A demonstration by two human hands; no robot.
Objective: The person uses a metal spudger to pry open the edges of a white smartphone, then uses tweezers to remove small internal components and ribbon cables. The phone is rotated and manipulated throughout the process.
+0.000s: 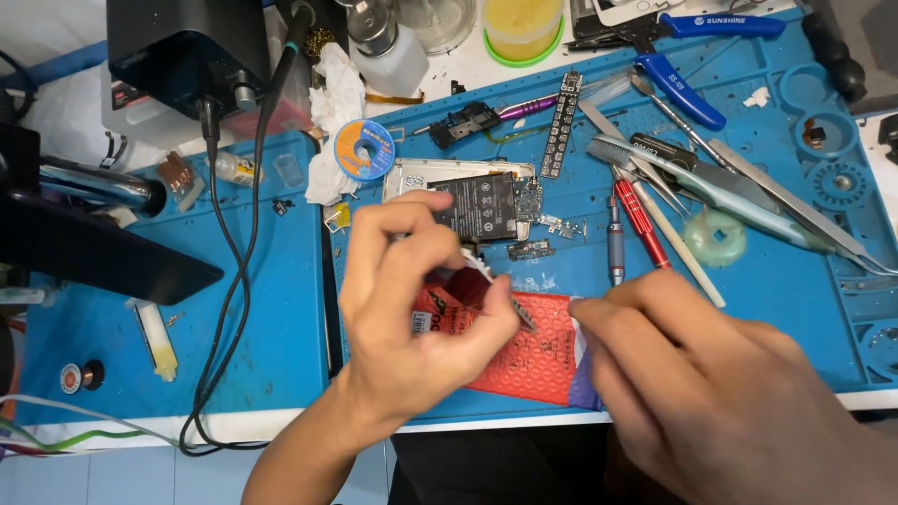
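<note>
Pouch [533, 360]: red, flat on blue mat [281, 318], between both hands.
Left hand [421, 309]: fingers pinched on tweezers [500, 295], tip over pouch.
Right hand [711, 383]: fingers curled at pouch edge; grip unclear.
Phone [477, 201]: opened, just beyond.

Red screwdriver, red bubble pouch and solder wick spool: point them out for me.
red screwdriver [641, 222], head view, on its ribbed handle.
red bubble pouch [533, 360], head view, on its bubbled face.
solder wick spool [364, 150], head view, on its round label.
</note>
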